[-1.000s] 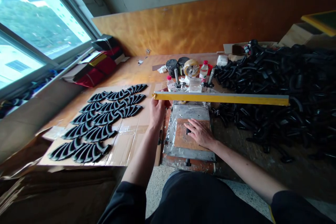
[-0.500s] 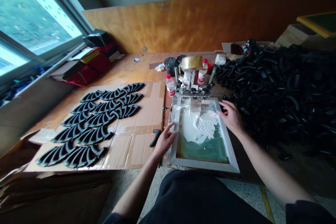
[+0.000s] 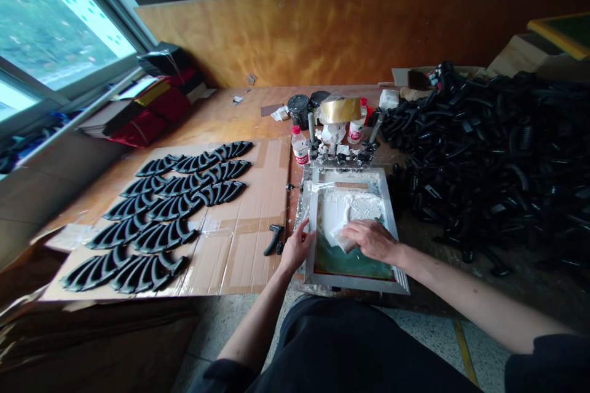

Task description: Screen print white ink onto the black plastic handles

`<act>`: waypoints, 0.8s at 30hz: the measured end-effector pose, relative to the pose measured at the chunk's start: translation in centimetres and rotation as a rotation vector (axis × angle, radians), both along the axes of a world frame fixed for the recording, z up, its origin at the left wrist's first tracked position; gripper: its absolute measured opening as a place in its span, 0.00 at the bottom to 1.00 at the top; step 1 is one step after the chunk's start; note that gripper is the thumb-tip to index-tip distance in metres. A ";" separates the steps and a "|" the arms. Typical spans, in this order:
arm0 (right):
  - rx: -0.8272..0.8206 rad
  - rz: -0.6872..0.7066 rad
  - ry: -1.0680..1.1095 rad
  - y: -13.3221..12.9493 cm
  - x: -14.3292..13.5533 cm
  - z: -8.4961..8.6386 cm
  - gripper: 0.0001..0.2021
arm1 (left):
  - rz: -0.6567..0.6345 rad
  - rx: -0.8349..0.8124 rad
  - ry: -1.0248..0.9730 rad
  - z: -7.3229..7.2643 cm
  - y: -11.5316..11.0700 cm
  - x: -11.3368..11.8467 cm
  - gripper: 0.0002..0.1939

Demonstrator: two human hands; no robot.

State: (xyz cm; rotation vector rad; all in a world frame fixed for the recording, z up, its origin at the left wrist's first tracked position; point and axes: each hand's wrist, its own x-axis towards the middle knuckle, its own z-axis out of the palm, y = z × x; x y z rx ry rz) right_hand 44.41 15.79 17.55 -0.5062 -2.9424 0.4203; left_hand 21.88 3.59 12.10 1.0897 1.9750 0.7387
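A screen-printing frame (image 3: 401, 279) lies on the bench in front of me, its mesh green at the near end. Thick white ink (image 3: 332, 209) covers the far part of the mesh. My right hand (image 3: 373, 239) is closed around a white-smeared squeegee (image 3: 346, 239), which rests tilted on the mesh; its grip is partly under my fingers. At the frame's left bar, my left hand (image 3: 297, 249) touches the edge with thumb and forefinger apart. Just left of that hand, a black curved plastic handle (image 3: 275, 238) lies on the cardboard. The frame's far end meets a metal clamp fixture (image 3: 343, 158).
Rows of black handles (image 3: 161, 233) lie on the cardboard sheet (image 3: 235, 258) at left. A big heap of black parts (image 3: 483, 159) fills the right side. Behind the fixture stand a red-capped bottle (image 3: 300, 146), a tape roll (image 3: 340, 109) and a dark tub (image 3: 298, 112).
My right hand has left the frame's right bar and taken hold of the squeegee, which has come nearer to me over the mesh. The frame's near end has shifted slightly left and up in view.
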 end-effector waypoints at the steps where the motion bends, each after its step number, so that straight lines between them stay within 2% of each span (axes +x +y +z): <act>1: -0.029 0.041 -0.005 0.1 0.3 0.3 0.18 | 0.002 -0.003 0.001 0.0 0.0 0.0 0.28; 3: -0.084 0.047 -0.007 0.6 0.1 0.8 0.17 | 0.006 -0.004 0.005 0.1 0.1 0.1 0.28; 7: -0.038 -0.120 0.114 0.7 -1.3 0.2 0.15 | 0.009 0.002 -0.004 0.4 0.1 0.0 0.28; 11: -0.029 -0.043 0.149 -0.7 -0.5 -1.1 0.19 | 0.022 0.005 -0.026 0.9 0.2 0.0 0.28; 13: -0.073 -0.056 0.120 -0.5 -0.2 -0.8 0.16 | 0.035 -0.001 -0.047 1.2 0.2 0.0 0.28; 15: -0.097 -0.152 0.127 0.6 -1.0 0.3 0.14 | 0.046 0.010 -0.087 1.8 0.1 0.0 0.28; 18: -0.070 -0.336 0.182 3.7 -3.1 3.0 0.25 | 0.068 0.072 -0.208 3.6 -0.1 -0.1 0.32; 20: -0.044 -0.436 0.204 6.5 -3.2 4.8 0.28 | 0.101 0.137 -0.320 5.5 -0.1 -0.2 0.33; 22: -0.040 -0.561 0.279 9.3 -1.4 5.9 0.23 | 0.150 0.218 -0.420 7.9 0.3 -0.1 0.30; 24: -0.079 -0.746 0.386 11.7 1.8 5.7 0.19 | 0.188 0.331 -0.502 10.4 1.5 0.0 0.28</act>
